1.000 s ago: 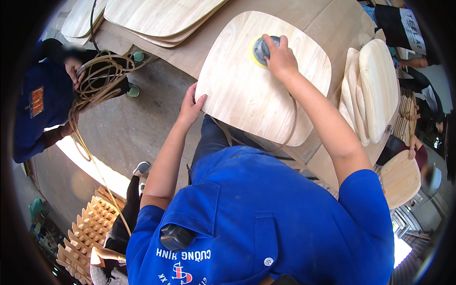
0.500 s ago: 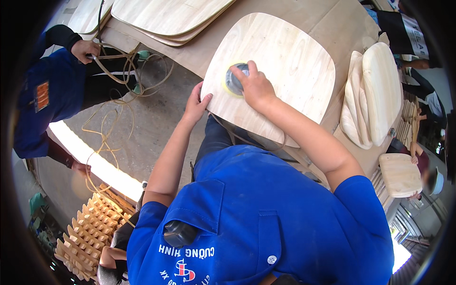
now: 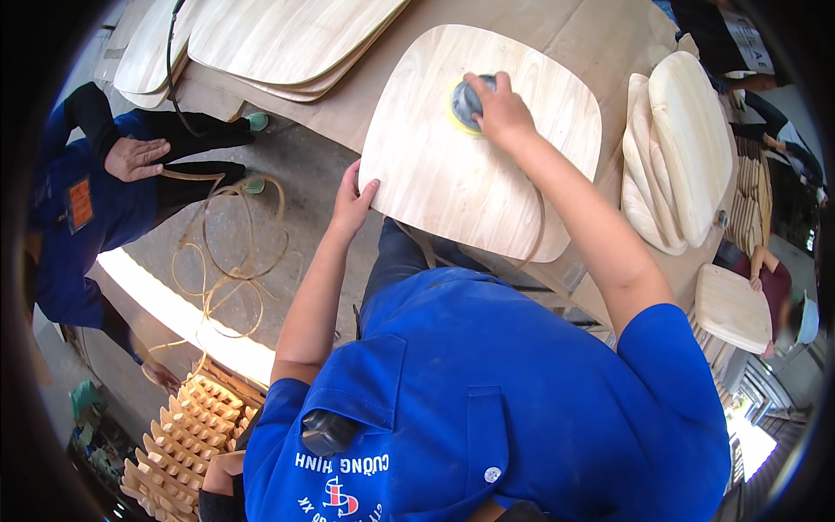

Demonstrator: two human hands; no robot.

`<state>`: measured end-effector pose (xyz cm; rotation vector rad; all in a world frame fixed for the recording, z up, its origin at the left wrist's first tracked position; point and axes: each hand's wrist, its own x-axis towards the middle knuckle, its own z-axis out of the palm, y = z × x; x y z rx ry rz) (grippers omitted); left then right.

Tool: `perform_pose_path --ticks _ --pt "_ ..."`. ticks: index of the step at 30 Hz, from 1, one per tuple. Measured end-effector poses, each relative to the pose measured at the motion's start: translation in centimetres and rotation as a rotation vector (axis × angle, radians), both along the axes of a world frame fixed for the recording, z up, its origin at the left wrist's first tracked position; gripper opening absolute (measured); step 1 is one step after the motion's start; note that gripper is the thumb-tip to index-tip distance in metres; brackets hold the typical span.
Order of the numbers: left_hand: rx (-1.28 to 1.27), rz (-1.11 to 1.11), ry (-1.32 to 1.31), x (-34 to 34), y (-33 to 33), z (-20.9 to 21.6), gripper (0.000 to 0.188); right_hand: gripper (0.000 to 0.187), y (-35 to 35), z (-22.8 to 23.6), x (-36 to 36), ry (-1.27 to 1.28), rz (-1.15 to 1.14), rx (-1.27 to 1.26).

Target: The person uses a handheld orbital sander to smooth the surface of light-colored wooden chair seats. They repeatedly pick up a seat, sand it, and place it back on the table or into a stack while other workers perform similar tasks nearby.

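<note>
The right hand [image 3: 509, 117], its grip closed around a round grey sander [image 3: 470, 102], has moved it from the left part of a pale wooden panel [image 3: 470, 174] toward the far middle, so the sander now covers a different patch. The left hand [image 3: 351, 204] grips the panel's near-left corner, overhanging the worktop [image 3: 344, 120].

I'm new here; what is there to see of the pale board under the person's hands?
The board looks like wood: pale, faintly grained, flat, squarish with rounded corners and gently bowed edges. It lies on the table, its near side jutting past the edge. The left hand's grip is on its left corner, thumb on top. The round sander rests on its upper middle under the right hand's grip, and a thin hose crosses its near side. Its underside is hidden.
</note>
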<state>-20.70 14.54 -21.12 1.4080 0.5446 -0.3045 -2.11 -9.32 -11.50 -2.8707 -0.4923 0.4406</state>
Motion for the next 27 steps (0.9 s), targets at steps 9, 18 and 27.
perform_pose_path --ticks 9,18,27 --pt "0.065 0.004 -0.058 0.0 0.0 -1.2 0.054 0.073 -4.7 1.7 -8.4 0.191 0.237 0.015" --pt "0.024 -0.013 0.023 0.0 0.1 -0.7 0.053 0.059 -9.9 0.7 0.1 -0.061 -0.224 -0.025" --pt "0.056 0.009 0.005 -0.1 -0.1 -0.9 0.051 0.065 -9.0 1.4 -10.7 0.079 0.059 0.023"
